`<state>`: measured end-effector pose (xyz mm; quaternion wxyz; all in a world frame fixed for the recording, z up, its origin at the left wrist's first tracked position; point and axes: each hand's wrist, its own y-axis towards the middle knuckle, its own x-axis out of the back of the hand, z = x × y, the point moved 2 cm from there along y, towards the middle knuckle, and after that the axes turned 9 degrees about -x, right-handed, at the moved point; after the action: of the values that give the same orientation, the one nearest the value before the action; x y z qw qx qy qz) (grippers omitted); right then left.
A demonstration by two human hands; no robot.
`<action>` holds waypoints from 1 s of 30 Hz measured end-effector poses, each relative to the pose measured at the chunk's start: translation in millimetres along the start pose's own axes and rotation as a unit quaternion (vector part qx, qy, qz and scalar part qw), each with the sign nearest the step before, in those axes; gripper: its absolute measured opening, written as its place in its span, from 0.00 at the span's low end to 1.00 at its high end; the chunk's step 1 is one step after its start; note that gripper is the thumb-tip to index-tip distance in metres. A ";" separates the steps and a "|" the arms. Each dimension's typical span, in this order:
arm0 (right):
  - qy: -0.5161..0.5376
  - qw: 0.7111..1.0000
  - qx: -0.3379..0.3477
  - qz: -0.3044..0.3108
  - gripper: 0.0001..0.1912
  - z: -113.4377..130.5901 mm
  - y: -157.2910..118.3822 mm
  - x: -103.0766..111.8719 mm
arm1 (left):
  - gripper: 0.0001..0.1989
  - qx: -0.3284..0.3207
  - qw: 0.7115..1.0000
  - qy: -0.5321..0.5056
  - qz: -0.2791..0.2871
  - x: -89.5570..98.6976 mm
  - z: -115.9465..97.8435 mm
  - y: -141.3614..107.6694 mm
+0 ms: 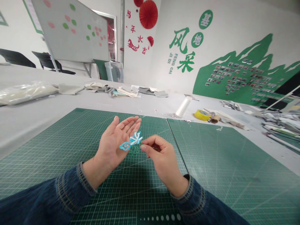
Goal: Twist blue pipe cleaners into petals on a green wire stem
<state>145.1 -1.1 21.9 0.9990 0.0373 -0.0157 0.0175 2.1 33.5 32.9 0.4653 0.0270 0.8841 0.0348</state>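
Above the green cutting mat point(58, 137), a light-blue, flower-like ornament point(135, 139) with rows of white beads and a curled blue end is held up. My right hand point(161, 156) pinches it by its right edge between thumb and fingers. A green openwork part point(134, 150) hangs beneath the blue. Palm turned up and fingers stretched out, my left hand point(113, 147) lies open behind and beside the ornament. The curled end overlaps the left palm; whether it touches the skin I cannot tell.
A second mat point(222, 156) adjoins on the right. Beyond the mats stand a white thread cone point(183, 107) and a yellow tape roll point(202, 115). Fabric pieces point(126, 91) and a plastic-wrapped bundle point(28, 92) lie along the back; cluttered material point(278, 118) lies at the right.
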 end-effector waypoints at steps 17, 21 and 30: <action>0.070 0.995 0.006 -0.074 0.03 -4.8 16.2 24.9 | 0.22 0.130 0.927 0.273 0.221 21.4 31.3 -6.3; 0.039 0.994 0.009 -0.105 0.04 -10.5 21.3 29.7 | 0.12 0.097 0.912 0.349 0.194 14.6 25.9 -10.8; -0.090 0.980 0.029 -0.175 0.03 -8.7 22.1 31.9 | 0.11 0.028 0.860 0.498 0.104 18.1 27.4 -13.1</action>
<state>176.5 22.7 15.9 0.9796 0.0701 -0.0986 -0.1606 14.3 23.0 1.4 -0.0448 0.1106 0.9906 0.0672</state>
